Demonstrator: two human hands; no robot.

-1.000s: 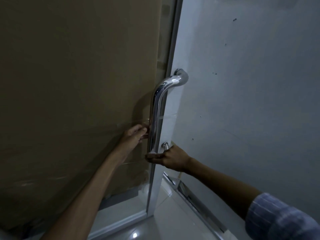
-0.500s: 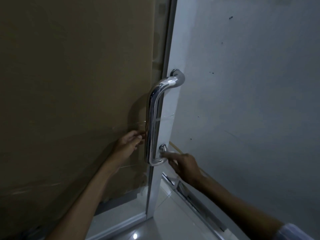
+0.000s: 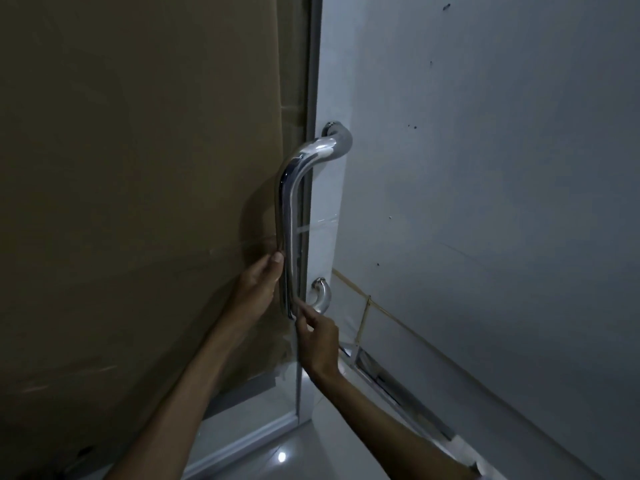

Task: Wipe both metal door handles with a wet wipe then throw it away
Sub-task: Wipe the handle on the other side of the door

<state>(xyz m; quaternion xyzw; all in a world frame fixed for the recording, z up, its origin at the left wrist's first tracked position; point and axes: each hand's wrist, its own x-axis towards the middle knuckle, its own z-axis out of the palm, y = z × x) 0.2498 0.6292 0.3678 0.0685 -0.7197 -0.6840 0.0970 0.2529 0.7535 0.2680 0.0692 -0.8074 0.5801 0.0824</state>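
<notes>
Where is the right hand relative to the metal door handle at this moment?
In the head view, the right hand is just below the metal door handle's lower bend, fingertips at its bottom end, right of the left hand.

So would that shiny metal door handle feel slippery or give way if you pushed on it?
The metal door handle looks polished and mirror-bright, so probably slick. It is fixed at top and bottom mounts, so likely stiff. The left hand grips it low; the right hand touches its lower end.
</notes>
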